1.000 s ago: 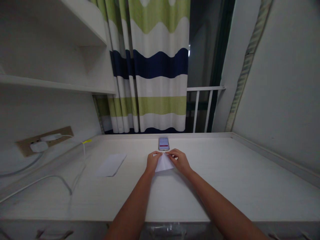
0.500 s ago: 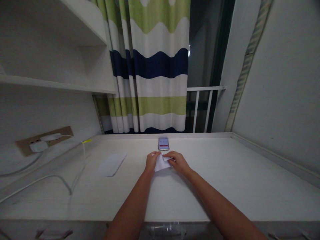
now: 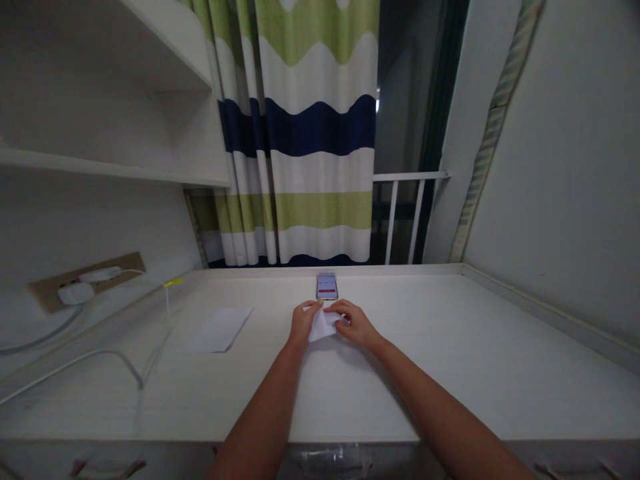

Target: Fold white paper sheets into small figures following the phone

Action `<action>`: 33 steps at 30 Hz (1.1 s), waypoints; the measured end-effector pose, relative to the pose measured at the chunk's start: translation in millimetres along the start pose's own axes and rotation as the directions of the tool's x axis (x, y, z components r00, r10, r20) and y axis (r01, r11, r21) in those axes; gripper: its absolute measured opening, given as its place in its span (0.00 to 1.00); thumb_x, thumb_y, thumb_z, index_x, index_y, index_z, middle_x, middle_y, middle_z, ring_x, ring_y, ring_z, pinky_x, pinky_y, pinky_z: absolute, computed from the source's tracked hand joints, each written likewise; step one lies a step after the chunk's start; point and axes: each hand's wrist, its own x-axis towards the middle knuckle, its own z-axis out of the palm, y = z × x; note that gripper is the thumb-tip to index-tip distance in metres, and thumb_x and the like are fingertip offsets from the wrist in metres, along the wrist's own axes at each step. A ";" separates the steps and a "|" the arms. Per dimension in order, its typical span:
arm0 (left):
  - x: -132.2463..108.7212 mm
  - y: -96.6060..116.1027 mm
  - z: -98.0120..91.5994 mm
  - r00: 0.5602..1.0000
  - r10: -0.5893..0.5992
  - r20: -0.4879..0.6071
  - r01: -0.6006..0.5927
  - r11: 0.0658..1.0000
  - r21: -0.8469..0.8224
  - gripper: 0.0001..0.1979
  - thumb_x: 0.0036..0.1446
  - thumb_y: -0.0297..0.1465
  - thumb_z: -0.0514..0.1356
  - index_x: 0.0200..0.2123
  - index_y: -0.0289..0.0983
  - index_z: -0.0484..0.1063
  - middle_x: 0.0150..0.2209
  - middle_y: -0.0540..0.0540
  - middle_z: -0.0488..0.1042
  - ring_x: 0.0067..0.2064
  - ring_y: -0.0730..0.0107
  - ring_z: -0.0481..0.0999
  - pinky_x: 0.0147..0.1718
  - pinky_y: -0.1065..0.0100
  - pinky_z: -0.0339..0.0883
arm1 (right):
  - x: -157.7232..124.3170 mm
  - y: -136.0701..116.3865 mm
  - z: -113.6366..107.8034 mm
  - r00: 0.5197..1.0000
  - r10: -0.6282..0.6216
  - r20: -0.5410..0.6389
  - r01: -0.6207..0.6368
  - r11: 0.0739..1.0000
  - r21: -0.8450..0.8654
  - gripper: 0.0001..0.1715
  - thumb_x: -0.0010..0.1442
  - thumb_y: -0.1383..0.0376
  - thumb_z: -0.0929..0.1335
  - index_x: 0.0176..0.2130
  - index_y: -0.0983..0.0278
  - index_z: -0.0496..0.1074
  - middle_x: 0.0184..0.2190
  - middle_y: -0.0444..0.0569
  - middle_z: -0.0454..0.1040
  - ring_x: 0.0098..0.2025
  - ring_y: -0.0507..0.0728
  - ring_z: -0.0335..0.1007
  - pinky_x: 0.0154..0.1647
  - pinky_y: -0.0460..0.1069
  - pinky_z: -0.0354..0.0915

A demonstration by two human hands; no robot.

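Note:
Between my two hands is a folded sheet of white paper (image 3: 321, 327), raised a little off the white desk. My left hand (image 3: 302, 323) pinches its left side, thumb along the top edge. On the other side my right hand (image 3: 354, 323) grips the paper's right part between curled thumb and fingers. A flap stands up near the top middle of the sheet. Just beyond my fingertips a phone (image 3: 327, 286) with a lit screen lies on the desk. To the left rests a small stack of white paper (image 3: 223, 330).
White cables (image 3: 117, 353) run over the left side of the desk (image 3: 480, 360) from plugs in a wall socket (image 3: 90, 280). A shelf (image 3: 115, 167) overhangs at the upper left. A striped curtain (image 3: 320, 173) hangs behind the desk, and drawer handles (image 3: 107, 469) show along the front.
My right-hand fingers have shifted slightly on the paper, and its right flap looks a little more folded down. My left hand stays nearly still.

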 end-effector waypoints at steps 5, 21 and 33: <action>0.9 -0.9 -0.5 0.996 0.088 0.006 -0.088 0.992 0.085 0.12 0.32 0.37 0.62 0.19 0.33 0.70 0.18 0.51 0.68 0.22 0.74 0.65 0.25 0.72 0.57 | 1.0 0.5 -1.8 0.999 0.046 0.004 -0.046 0.996 0.075 0.14 0.49 0.68 0.62 0.37 0.65 0.70 0.35 0.50 0.68 0.36 0.53 0.63 0.29 0.45 0.59; -3.1 1.0 2.7 0.990 0.038 0.135 -0.039 0.999 0.003 0.13 0.31 0.38 0.63 0.20 0.34 0.70 0.18 0.51 0.68 0.22 0.73 0.66 0.23 0.72 0.58 | 6.9 21.8 5.3 0.930 0.368 0.006 -0.332 0.833 0.442 0.17 0.37 0.59 0.71 0.27 0.67 0.67 0.22 0.42 0.67 0.23 0.48 0.60 0.25 0.45 0.56; -6.3 6.7 5.8 0.978 -0.032 0.208 0.073 0.978 -0.194 0.16 0.31 0.38 0.63 0.23 0.32 0.70 0.21 0.49 0.70 0.22 0.74 0.67 0.22 0.72 0.58 | 7.4 18.6 2.9 0.936 0.351 -0.011 -0.311 0.841 0.442 0.16 0.39 0.58 0.70 0.26 0.66 0.65 0.22 0.43 0.68 0.23 0.49 0.61 0.23 0.44 0.56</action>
